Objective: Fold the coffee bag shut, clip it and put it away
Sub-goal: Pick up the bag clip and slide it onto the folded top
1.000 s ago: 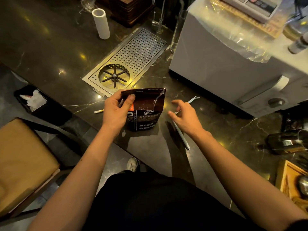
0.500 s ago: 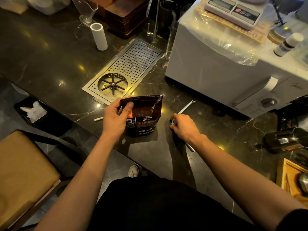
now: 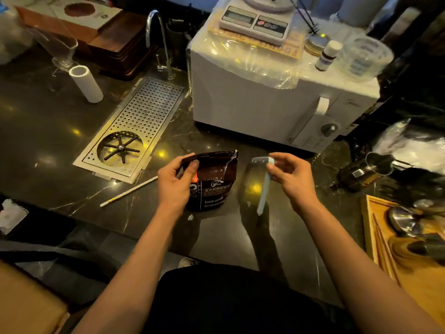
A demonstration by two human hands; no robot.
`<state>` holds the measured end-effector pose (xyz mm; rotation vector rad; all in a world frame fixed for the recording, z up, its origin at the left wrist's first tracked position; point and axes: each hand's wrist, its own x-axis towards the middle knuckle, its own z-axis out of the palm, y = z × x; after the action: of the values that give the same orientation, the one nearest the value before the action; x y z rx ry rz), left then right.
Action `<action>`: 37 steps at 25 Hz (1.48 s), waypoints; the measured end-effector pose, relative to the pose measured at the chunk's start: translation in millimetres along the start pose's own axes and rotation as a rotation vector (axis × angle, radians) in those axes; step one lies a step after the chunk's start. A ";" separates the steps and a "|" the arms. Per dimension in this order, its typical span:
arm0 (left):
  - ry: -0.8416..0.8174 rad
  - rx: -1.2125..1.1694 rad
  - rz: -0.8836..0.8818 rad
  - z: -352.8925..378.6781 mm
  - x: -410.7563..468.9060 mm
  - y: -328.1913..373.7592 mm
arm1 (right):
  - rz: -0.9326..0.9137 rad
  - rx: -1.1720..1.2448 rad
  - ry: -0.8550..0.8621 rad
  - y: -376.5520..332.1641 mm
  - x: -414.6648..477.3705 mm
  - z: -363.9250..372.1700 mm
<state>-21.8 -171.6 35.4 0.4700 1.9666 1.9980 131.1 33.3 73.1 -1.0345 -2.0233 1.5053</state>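
The coffee bag (image 3: 213,180) is standing upright on the dark marble counter (image 3: 48,131), near its front edge, with its torn top still open and unfolded. The left hand (image 3: 177,182) is gripping the bag's upper left corner, thumb pressing on the front face and fingers wrapping behind. The right hand (image 3: 292,175) is holding the long pale clip (image 3: 263,184) just beside the bag on its right, apart from it; thumb and fingertips are pinching the clip near its upper end, and the rest is hanging down toward the counter, off the surface. A thin white stick (image 3: 128,191) is lying on the counter to the left of the bag. Behind that, a perforated metal drain tray (image 3: 144,121) is sitting flush in the counter, and a white microwave (image 3: 265,102) is standing behind the hands with a kitchen scale (image 3: 255,24) on top.
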 end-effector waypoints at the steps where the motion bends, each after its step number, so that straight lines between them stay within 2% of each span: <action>1: -0.026 -0.012 -0.003 11.6 0.1 1.0 | 0.036 0.112 0.055 0.8 -4.8 -14.3; 6: -0.137 -0.006 0.026 55.9 4.6 6.2 | 0.192 0.746 0.240 5.4 -21.6 -69.2; 11: -0.224 0.003 0.051 96.1 4.2 11.1 | 0.366 1.345 0.293 13.2 -27.5 -73.4; 16: -0.277 0.013 0.027 113.8 -0.6 9.2 | 0.473 1.532 0.285 16.7 -25.3 -44.2; 20: -0.265 0.004 0.010 109.9 0.5 6.2 | 0.476 1.544 0.238 10.9 -21.4 -20.8; 24: -0.261 -0.020 0.016 110.4 -1.2 6.8 | 0.463 1.447 0.195 7.7 -20.6 -12.7; 29: -0.261 -0.008 -0.031 108.7 1.5 3.1 | 0.421 1.123 0.179 18.4 -21.1 -21.6; 32: -0.256 0.009 -0.050 108.6 0.6 2.1 | 0.330 1.009 0.158 22.8 -21.6 -19.0; 37: -0.242 0.015 -0.071 107.8 -1.8 4.1 | 0.140 0.691 0.137 21.5 -14.7 -23.2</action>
<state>26.3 -75.2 40.6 0.6060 1.8252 1.7927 163.6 39.7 62.1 -0.9515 -1.1974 1.9375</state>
